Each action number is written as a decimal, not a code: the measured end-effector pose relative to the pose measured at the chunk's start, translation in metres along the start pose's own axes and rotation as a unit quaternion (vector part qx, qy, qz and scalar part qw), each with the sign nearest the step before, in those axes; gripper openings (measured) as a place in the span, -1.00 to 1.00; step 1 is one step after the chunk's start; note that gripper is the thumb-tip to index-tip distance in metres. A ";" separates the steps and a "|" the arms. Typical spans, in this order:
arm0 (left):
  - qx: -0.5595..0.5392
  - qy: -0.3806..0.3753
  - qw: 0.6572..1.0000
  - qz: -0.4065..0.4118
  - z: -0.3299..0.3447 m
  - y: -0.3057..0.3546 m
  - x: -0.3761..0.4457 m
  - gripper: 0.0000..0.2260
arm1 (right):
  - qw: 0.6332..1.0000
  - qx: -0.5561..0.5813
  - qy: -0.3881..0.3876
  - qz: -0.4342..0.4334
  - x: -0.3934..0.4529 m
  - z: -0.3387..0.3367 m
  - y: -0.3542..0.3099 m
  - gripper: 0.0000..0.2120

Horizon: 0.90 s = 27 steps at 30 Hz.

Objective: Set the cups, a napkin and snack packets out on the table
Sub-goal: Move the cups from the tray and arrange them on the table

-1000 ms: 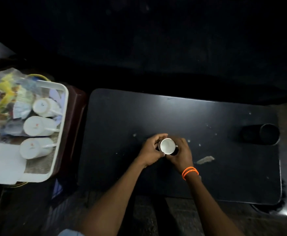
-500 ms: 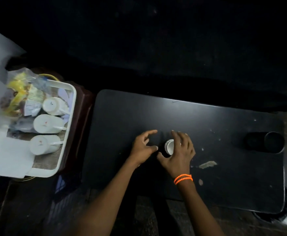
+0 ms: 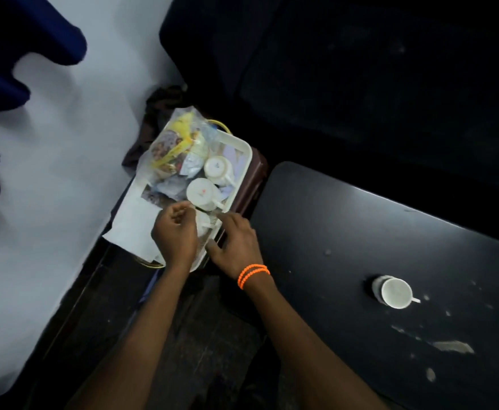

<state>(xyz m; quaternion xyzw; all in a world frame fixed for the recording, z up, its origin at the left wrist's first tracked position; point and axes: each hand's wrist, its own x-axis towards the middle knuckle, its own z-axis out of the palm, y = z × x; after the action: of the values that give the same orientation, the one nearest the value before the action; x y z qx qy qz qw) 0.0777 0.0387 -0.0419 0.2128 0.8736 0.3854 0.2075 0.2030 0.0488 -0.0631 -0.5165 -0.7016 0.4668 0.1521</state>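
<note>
Though half-hidden by hands (image 3: 206, 241), third cup (image 3: 205, 224).

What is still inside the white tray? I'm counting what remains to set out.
In the tray: two white cups on their sides, snack packets in clear plastic, and a napkin. The hands cover most of a third cup.

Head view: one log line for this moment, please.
cup upright on table | hands at third cup in tray | grip unclear | napkin, packets unmoved
</note>
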 end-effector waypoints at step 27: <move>-0.361 -0.377 0.822 -0.229 0.050 -0.022 -0.063 -0.76 | 0.846 0.492 0.138 0.153 -0.057 -0.047 0.062 -0.65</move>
<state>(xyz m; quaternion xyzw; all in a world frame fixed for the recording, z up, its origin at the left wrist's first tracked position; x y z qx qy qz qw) 0.1513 0.0215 -0.0770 0.0452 0.5494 0.5044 0.6646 0.2959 0.0244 -0.0736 -0.5343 -0.2640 0.6915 0.4081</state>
